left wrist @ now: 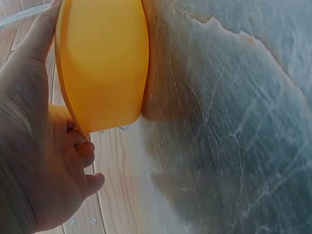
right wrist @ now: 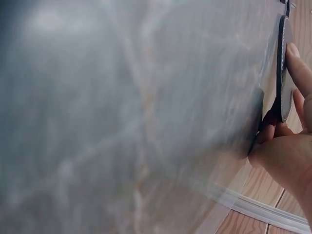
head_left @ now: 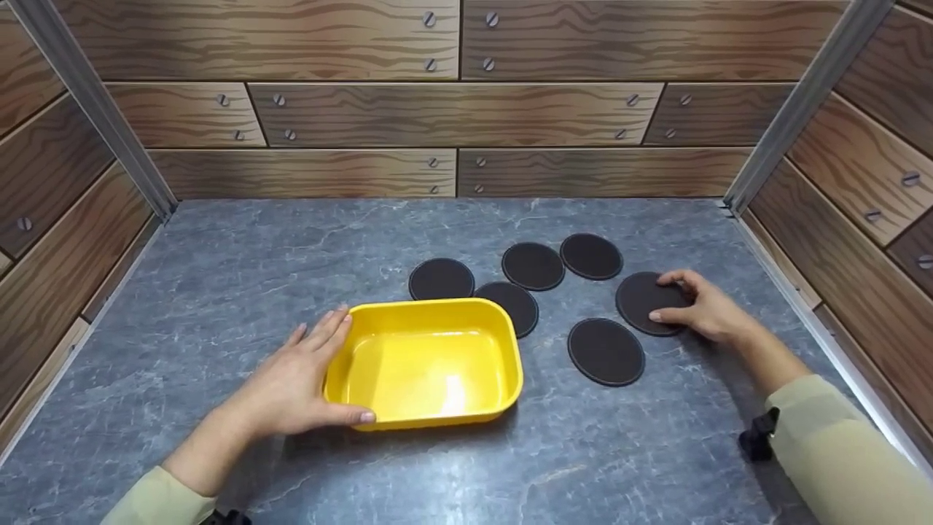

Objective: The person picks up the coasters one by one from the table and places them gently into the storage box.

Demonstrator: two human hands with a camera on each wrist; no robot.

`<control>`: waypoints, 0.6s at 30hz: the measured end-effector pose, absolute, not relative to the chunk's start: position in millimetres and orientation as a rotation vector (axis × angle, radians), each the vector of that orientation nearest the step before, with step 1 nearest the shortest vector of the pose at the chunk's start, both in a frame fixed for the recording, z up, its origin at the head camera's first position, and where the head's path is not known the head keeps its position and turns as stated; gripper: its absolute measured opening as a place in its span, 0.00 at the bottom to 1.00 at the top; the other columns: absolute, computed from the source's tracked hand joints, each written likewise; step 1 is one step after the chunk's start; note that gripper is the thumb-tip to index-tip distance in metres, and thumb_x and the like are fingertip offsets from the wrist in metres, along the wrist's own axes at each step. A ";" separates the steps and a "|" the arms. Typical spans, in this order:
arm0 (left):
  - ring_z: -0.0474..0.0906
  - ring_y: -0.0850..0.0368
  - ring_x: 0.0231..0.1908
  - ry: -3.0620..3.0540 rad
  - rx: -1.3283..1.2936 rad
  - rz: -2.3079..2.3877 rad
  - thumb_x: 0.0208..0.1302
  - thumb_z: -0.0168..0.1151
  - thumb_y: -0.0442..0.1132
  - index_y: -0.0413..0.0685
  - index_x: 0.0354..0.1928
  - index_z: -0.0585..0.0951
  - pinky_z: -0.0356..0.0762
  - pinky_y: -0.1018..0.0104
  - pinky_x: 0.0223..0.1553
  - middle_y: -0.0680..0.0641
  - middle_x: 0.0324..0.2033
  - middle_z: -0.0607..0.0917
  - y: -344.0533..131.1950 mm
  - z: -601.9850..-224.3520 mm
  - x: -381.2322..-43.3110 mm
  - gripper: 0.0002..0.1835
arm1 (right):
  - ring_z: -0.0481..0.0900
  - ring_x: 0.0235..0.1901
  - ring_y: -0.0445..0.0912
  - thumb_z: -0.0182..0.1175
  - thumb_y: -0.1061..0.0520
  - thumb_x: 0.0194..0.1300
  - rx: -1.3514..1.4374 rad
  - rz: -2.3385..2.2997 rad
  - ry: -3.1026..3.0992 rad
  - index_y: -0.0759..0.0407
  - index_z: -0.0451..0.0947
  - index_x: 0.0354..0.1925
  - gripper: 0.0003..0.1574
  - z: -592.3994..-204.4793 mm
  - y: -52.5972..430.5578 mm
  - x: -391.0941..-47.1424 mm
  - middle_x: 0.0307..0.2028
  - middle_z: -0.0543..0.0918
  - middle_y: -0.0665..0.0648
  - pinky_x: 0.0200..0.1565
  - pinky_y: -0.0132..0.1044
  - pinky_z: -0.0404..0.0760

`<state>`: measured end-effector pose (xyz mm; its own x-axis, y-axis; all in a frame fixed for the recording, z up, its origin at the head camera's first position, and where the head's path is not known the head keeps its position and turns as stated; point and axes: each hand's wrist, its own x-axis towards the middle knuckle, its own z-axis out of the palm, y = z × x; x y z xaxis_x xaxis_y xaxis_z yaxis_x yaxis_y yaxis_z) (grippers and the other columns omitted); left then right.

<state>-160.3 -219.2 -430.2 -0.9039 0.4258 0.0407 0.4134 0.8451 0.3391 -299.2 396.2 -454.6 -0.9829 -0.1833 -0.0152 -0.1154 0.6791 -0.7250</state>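
Observation:
A yellow plastic tub with a rounded rectangular rim stands on the table, nothing inside it. My left hand holds its left end, thumb along the near rim and fingers at the far left corner. On the right, my right hand grips a round black coaster with stitched edging. The thumb lies on its top face. In the right wrist view this coaster is seen nearly edge-on, raised from the table, with other fingers under it. Nearest to it on the table lies another black coaster.
More black coasters lie flat behind the tub: one at its far rim, one partly hidden by its right corner, and two farther back. The grey marbled table is enclosed by wood-patterned walls with metal corner posts.

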 end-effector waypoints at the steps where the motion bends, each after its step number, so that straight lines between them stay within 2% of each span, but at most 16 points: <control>1: 0.46 0.45 0.83 2.981 0.678 0.539 0.49 0.65 0.84 0.40 0.85 0.52 0.44 0.38 0.80 0.46 0.85 0.45 -219.2 -430.1 -160.3 0.74 | 0.77 0.54 0.55 0.77 0.57 0.65 -0.248 -1.199 2.803 0.68 0.71 0.68 0.40 -453.4 397.0 -298.5 0.58 0.80 0.74 0.53 0.27 0.69; 7: 0.46 0.46 0.83 2.976 0.677 0.547 0.50 0.66 0.83 0.40 0.85 0.51 0.44 0.38 0.80 0.47 0.85 0.45 -219.3 -429.8 -160.3 0.74 | 0.77 0.59 0.54 0.74 0.53 0.69 -0.195 -1.194 2.778 0.69 0.71 0.72 0.42 -440.7 398.6 -296.6 0.66 0.78 0.74 0.49 0.18 0.71; 13: 0.46 0.45 0.83 2.978 0.684 0.539 0.50 0.65 0.84 0.39 0.84 0.52 0.43 0.38 0.80 0.46 0.84 0.45 -218.7 -429.8 -160.0 0.74 | 0.79 0.48 0.35 0.73 0.52 0.71 -0.165 -1.271 2.758 0.68 0.70 0.74 0.42 -421.1 393.5 -292.7 0.64 0.78 0.73 0.47 0.19 0.76; 15: 0.46 0.44 0.83 2.979 0.686 0.540 0.50 0.65 0.84 0.39 0.84 0.52 0.44 0.38 0.80 0.45 0.84 0.45 -218.5 -429.8 -159.8 0.74 | 0.78 0.47 0.31 0.72 0.52 0.72 -0.169 -1.314 2.740 0.68 0.68 0.76 0.43 -412.8 388.0 -290.6 0.66 0.76 0.73 0.46 0.20 0.77; 18: 0.46 0.44 0.83 2.982 0.688 0.540 0.50 0.65 0.84 0.39 0.84 0.52 0.44 0.38 0.80 0.45 0.84 0.45 -218.6 -429.4 -159.7 0.74 | 0.79 0.48 0.31 0.71 0.50 0.72 -0.206 -1.357 2.733 0.66 0.68 0.76 0.43 -398.2 374.4 -286.0 0.68 0.76 0.71 0.46 0.21 0.78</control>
